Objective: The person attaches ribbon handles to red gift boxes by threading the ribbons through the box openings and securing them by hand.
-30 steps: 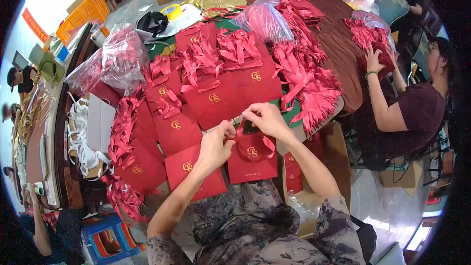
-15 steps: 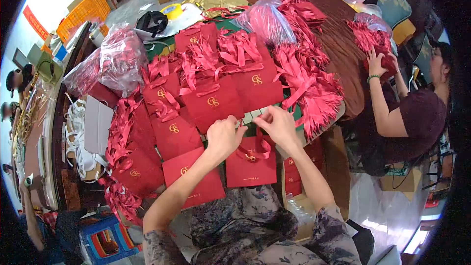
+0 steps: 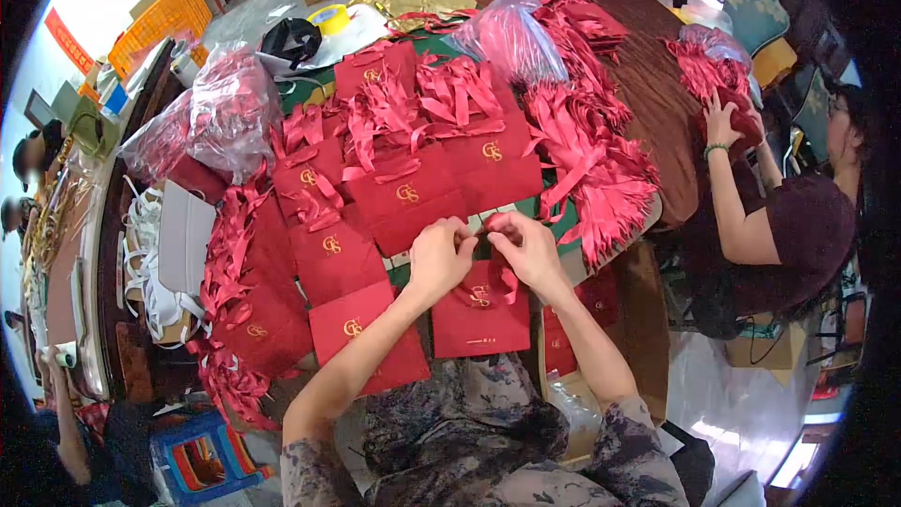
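Where crinkled clear plastic (image 3: 235, 103) bulges at upper left, red shows through. Left hand (image 3: 443, 252), centre: fingers curled, grip unclear. Smooth red rectangular bag (image 3: 479, 324) lies below centre, glossy ribbon (image 3: 510, 287) looped. Right hand (image 3: 526, 249): fingertips nearly closed, hold unclear.

Red paper-look bag (image 3: 481, 330), one, squarish, gold monogram on front partly crossed by its red ribbon handle (image 3: 510, 289), small pale lettering near bottom edge, front visible, mouth partly hidden, placed near, around mid-scene.
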